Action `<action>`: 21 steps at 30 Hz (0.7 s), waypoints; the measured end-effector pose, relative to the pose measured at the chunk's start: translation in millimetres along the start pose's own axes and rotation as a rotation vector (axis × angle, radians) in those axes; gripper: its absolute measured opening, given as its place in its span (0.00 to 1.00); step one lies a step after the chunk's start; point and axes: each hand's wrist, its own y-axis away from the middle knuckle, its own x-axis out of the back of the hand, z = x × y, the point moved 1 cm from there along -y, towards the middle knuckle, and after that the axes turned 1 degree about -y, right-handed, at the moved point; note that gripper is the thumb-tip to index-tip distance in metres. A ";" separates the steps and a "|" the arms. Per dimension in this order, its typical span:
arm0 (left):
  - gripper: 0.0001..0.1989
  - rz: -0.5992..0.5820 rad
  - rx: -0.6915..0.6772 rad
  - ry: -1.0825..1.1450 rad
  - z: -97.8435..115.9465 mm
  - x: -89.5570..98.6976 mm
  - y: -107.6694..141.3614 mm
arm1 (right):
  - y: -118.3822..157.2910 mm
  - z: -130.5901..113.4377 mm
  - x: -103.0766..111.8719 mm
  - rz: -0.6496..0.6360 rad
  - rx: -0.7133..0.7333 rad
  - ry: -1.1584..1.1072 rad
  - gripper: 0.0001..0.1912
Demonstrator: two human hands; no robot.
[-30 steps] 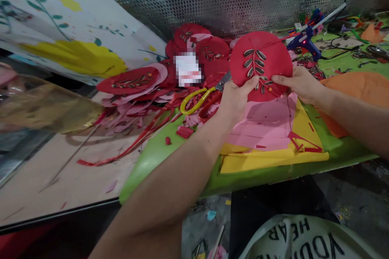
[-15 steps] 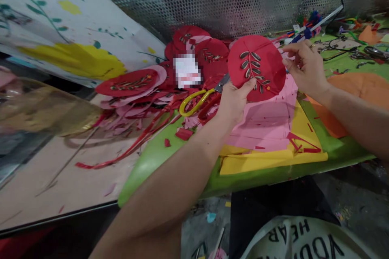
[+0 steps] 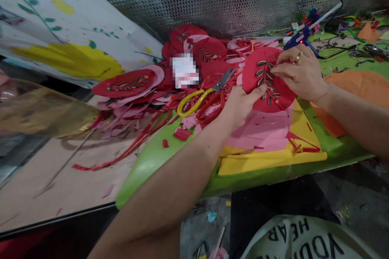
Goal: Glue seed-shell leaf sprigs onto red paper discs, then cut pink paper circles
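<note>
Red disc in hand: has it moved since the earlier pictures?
Yes: the held red disc moved right and lower in view, judged against the scissors, whose blade tips it no longer hides.

- Clock is centring on the paper disc (image 3: 282, 93); 12 is pointing away from the wearer.
- Left hand (image 3: 238, 103) is gripping the disc at 8; right hand (image 3: 299, 73) is hanging over its face from 2.
- Upper sheet (image 3: 264, 129) is lying below at 6, on a lower sheet (image 3: 273, 162), both on the table cover (image 3: 142, 166).
- Scissors (image 3: 216, 86) are resting on scraps (image 3: 190, 121) at 9, near the disc.
- Disc pile (image 3: 212, 50) is sitting at 10, disc stack (image 3: 127, 91) farther out at 9.
- Glue gun (image 3: 295, 40) is lying at 1.
- Loose sheet (image 3: 361, 91) is lying at 3.
- Mesh panel (image 3: 267, 0) is standing behind at 12.
</note>
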 end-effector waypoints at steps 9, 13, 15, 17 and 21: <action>0.16 0.082 0.018 0.101 9.1 -0.8 -1.8 | 4.9 3.9 -10.4 0.045 0.039 -0.065 0.12; 0.17 0.121 0.002 0.126 9.8 1.7 -4.3 | 6.0 0.0 -11.0 0.048 0.149 -0.140 0.12; 0.17 0.108 -0.016 0.116 8.4 1.9 -4.8 | 6.2 -2.4 -12.3 0.058 0.232 -0.198 0.13; 0.17 0.091 -0.035 0.095 6.2 1.8 -5.1 | 6.9 -4.0 -14.5 0.074 0.322 -0.255 0.14; 0.15 0.088 -0.046 0.033 2.9 1.7 -5.3 | 9.5 -4.7 -17.4 0.076 0.366 -0.291 0.16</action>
